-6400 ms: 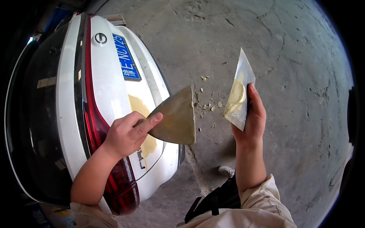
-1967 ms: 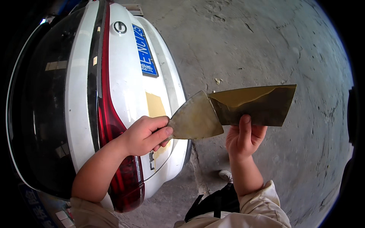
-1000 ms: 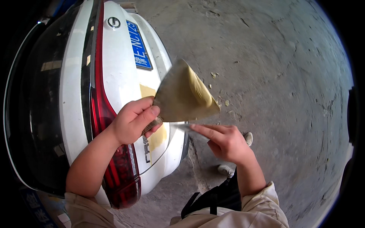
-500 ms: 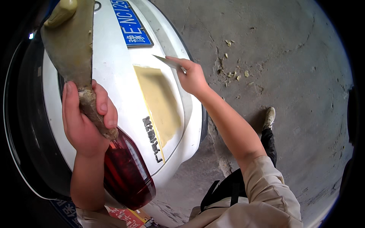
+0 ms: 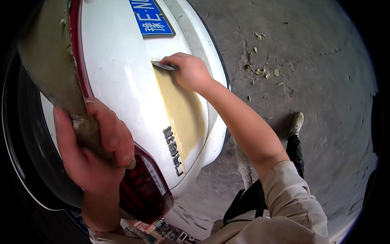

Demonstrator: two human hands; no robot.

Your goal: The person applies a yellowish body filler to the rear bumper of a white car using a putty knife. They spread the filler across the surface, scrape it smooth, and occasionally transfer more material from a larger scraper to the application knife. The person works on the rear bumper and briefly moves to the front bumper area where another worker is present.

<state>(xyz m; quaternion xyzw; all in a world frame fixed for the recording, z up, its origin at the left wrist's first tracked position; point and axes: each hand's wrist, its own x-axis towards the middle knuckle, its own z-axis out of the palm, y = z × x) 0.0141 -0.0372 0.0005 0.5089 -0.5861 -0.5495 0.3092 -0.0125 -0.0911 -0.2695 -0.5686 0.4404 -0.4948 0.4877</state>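
In my left hand (image 5: 95,162) is the worn handle of a broad putty knife (image 5: 50,61), held up at the left with its blade pointing away from me. Specks of putty cling to the blade. My right hand (image 5: 190,72) pinches a thin flat scraper (image 5: 163,65) at the far edge of a beige putty patch (image 5: 185,114). That patch covers part of the rear of a white car (image 5: 111,77). Thin yellow tape (image 5: 165,103) borders its left side. Whether the scraper's edge touches the putty is hard to tell.
A blue license plate (image 5: 152,20) sits beyond the patch, and a dark metal emblem (image 5: 172,150) lies beside the tape. The red tail light (image 5: 144,183) is close to my left wrist. Putty scraps (image 5: 260,72) litter the concrete floor (image 5: 321,93) at the right.
My right hand has moved left and brought the scraper to the patch's far edge. The putty knife in my left hand has shifted left; the putty lump on its blade is no longer in view.
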